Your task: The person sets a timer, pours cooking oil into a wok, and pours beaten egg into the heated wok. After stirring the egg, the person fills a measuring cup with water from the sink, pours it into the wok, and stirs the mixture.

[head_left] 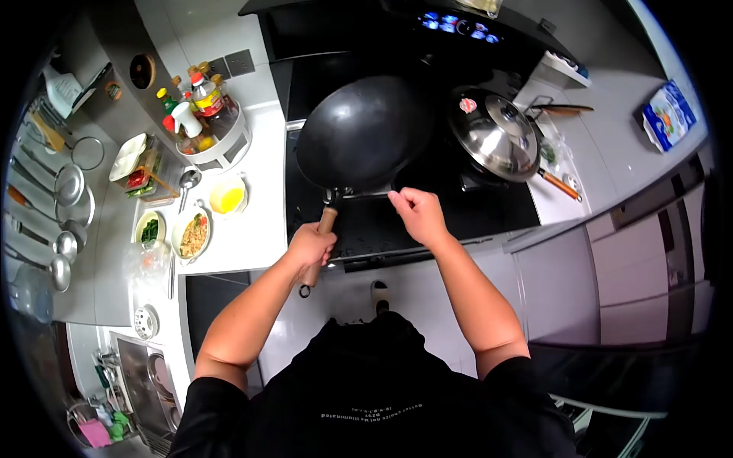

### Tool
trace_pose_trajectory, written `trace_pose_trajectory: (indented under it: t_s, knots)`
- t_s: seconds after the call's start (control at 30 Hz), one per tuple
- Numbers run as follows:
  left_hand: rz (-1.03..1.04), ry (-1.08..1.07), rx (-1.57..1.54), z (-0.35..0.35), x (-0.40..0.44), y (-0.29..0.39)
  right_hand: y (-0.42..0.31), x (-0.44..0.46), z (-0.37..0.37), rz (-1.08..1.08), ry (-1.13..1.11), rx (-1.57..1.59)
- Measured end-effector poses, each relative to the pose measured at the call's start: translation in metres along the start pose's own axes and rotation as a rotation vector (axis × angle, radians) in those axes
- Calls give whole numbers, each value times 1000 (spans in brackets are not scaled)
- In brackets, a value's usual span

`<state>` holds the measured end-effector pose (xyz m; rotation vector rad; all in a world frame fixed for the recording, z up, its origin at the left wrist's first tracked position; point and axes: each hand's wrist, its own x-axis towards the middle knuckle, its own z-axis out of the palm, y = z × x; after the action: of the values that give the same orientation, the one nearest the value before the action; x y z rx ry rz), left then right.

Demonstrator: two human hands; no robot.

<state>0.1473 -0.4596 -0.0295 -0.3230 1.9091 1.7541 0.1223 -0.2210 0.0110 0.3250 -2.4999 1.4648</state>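
A dark wok [359,137] rests over the left side of the black cooktop [473,210]. Its inside looks bare. My left hand [311,246] is wrapped round the wok's wooden handle, which points toward me. To the right of the handle, my right hand [420,214] hovers over or touches the front of the cooktop with fingers curled closed. Whatever lies between those fingers, if anything, is hidden. On the right burner stands a second pan [477,172] with a shiny metal lid [504,133].
Left counter: a bowl of yellow liquid [227,200], a bowl of chopped food [191,235], a bowl of greens [150,229], a spoon [188,181] and a bottle rack [225,149]. Ladles [69,185] hang at far left. A blue-white packet [668,116] lies right.
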Motion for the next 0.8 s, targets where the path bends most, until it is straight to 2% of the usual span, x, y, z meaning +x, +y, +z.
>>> trace_pose_trajectory:
  t_s: [0.17, 0.33, 0.6, 0.7, 0.8]
  knots:
    - [-9, -179, -359, 27, -42, 32, -20, -42, -5, 54, -4, 39]
    - [33, -265, -509, 46, -62, 38, -26, -50, -11, 5, -22, 55]
    - [79, -223, -617, 90, -55, 30, -9, -49, -55, -72, -112, 3]
    - [81, -182, -657, 110, -53, 27, -2, -46, -65, -19, -191, 18]
    - [83, -132, -646, 123, -50, 27, 19, -45, -58, 66, -337, 211]
